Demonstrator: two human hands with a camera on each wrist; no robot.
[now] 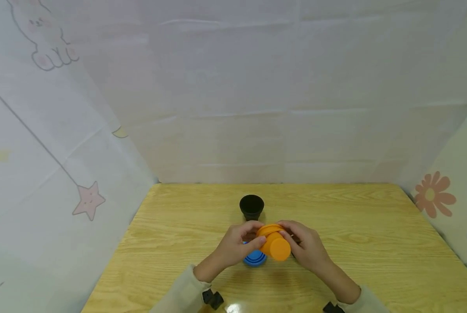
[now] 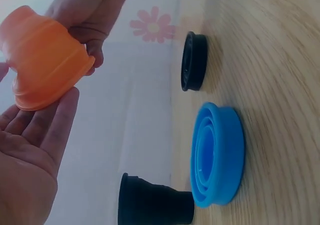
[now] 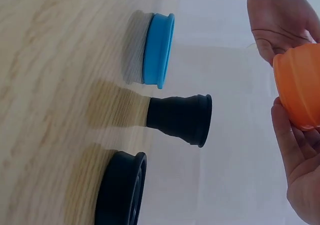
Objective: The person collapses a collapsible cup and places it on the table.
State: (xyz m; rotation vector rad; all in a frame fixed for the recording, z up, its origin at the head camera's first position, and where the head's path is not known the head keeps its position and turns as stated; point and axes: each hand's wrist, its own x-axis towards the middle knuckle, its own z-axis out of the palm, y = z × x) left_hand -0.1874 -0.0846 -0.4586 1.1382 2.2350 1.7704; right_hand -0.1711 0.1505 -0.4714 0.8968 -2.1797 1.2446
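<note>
An orange collapsible cup (image 1: 279,249), partly extended with soft folds in its wall, is held in the air between both hands. Its base tilts toward the head camera and its rim faces away. My left hand (image 1: 233,247) grips it from the left, thumb on the wall and fingers along the rim. On the other side my right hand (image 1: 311,250) holds it in the same way. Below the cup lies a flattened blue collapsible cup (image 2: 231,155) on the table. A flattened black one (image 2: 199,62) is mostly hidden behind my right hand in the head view.
An extended black collapsible cup (image 1: 251,209) stands upright farther back, beyond the hands. The wooden table (image 1: 171,248) ends against pale printed cloth (image 1: 233,108) at the back and sides. Small black devices (image 1: 213,299) sit at the wrists.
</note>
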